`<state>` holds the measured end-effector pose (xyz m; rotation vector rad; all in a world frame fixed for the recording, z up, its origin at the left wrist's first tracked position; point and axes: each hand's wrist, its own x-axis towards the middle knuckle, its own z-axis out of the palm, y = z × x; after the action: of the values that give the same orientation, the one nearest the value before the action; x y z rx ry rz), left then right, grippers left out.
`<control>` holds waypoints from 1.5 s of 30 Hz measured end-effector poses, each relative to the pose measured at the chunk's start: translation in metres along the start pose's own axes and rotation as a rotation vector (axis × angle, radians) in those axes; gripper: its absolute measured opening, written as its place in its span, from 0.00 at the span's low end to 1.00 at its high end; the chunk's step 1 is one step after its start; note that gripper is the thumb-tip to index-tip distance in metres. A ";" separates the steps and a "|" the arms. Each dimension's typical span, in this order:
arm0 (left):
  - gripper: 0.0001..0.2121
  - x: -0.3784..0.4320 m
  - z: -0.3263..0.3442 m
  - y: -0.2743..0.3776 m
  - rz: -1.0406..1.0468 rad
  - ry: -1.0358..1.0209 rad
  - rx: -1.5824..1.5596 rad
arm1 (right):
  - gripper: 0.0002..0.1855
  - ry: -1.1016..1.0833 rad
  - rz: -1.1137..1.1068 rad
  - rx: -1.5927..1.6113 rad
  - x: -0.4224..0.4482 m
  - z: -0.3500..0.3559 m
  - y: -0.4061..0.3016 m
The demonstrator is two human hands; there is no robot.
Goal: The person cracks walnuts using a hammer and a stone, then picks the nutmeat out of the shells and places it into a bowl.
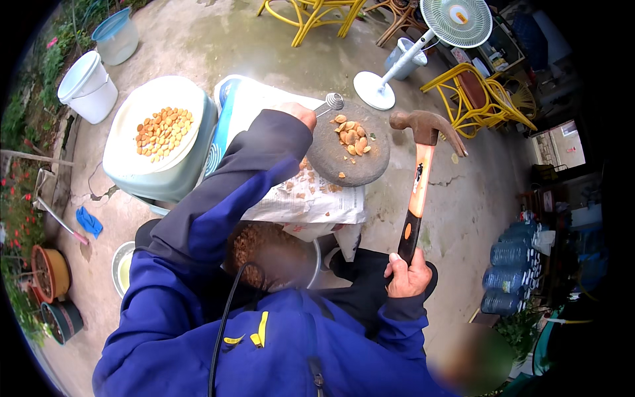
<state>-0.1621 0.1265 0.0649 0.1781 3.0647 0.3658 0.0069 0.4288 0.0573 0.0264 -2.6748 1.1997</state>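
Note:
My right hand (409, 276) grips the black lower handle of a claw hammer (420, 171). The hammer stands head up, with a rusty head and an orange upper handle, to the right of a round grey stone (322, 149). On the stone lies a small heap of brown pits or nuts (353, 136) with shell bits. My left hand (297, 114), mostly hidden by its sleeve, is at the stone's far left edge. It holds a thin metal tool with a coiled wire end (335, 101), which reaches over the stone's rim.
A white lid (124, 134) on a pale blue tub (198, 164) bears many light-brown kernels (163, 133). Shell pieces litter the white sack (278, 208) under the stone. Below is a basin (318, 263) of brown shells. A standing fan (379, 92) and yellow chairs (454, 99) stand beyond.

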 end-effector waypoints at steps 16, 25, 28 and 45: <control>0.10 -0.039 0.031 0.012 -0.038 -0.274 -0.051 | 0.03 0.033 -0.037 -0.003 -0.004 -0.009 0.012; 0.08 -0.049 0.035 0.014 0.012 -0.258 -0.062 | 0.05 -0.180 -0.079 -0.351 0.004 0.019 -0.007; 0.08 -0.047 0.039 0.013 -0.016 -0.282 -0.067 | 0.03 -0.175 -0.028 -0.280 0.008 0.018 -0.009; 0.06 -0.073 0.005 -0.004 -0.073 -0.046 0.012 | 0.07 0.069 0.010 -0.022 0.010 -0.004 -0.012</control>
<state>-0.0900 0.1151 0.0621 0.0733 3.0184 0.3346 -0.0006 0.4247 0.0707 -0.0315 -2.6315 1.1530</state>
